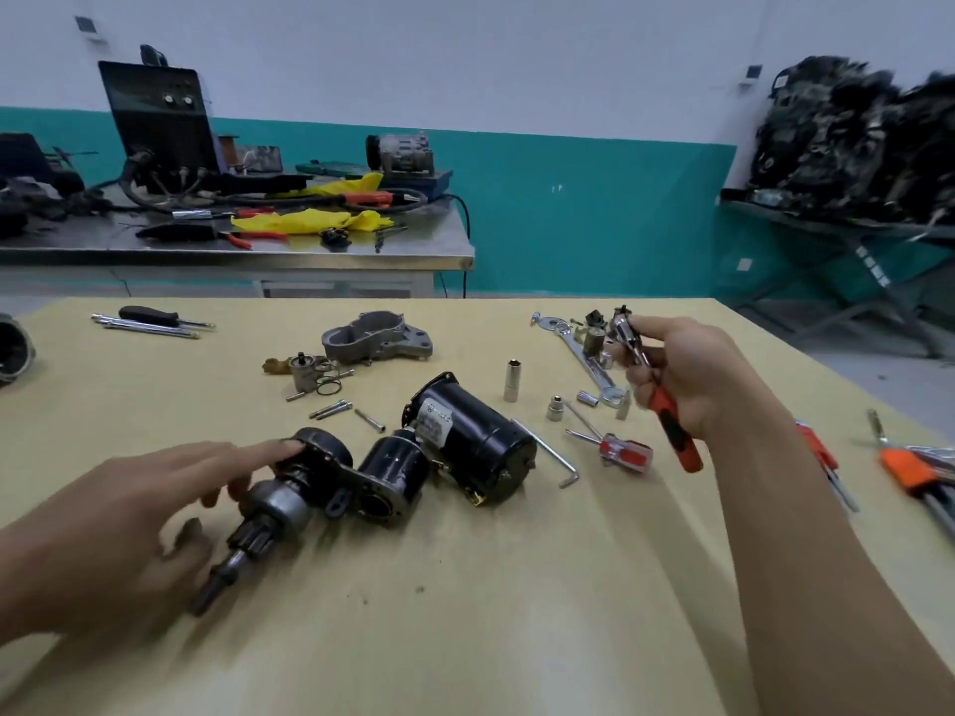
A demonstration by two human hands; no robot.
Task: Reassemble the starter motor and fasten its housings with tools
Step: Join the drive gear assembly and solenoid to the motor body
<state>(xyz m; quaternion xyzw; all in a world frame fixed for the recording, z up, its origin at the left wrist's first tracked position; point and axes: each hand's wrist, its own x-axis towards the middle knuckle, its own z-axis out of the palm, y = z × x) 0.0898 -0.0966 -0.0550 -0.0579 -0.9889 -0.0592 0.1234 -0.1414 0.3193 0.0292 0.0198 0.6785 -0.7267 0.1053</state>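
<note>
Two hands over a tan table [465, 638], parts and tools laid out between them.

1. Starter motor – in three black pieces at the table's centre. Drive-end piece [315, 478] with its pinion shaft pointing toward the near left; solenoid [395, 467] touching it on the right; motor body [475, 436] lying on its side just beyond, label up.
2. Left hand [129, 514] – fingers spread and straight, blurred; index fingertip touches the rounded black cap of the drive-end piece, and the other fingers lie over the pinion end.
3. Right hand [687, 374] – raised above the table's right part, fingers curled round the orange-and-black handle of a ratchet [666, 410], thumb and forefinger pinching near its chrome head.
4. Aluminium housing [377, 335] – far centre, open side up, well apart from the black pieces.
5. Small steel cylinder with loose rings [307, 372] – just left of the aluminium housing.
6. Bolts [330, 408] – between that cylinder and the solenoid.
7. Deep socket [511, 379], upright; short socket [556, 408] near it.
8. Hex key [548, 452] and red-handled screwdriver [622, 452] – right of the motor body.
9. Spanner [589, 364] – under the raised hand, among small fittings.
10. Black-handled screwdriver [150, 316] and long rods [144, 327] – far left.
</note>
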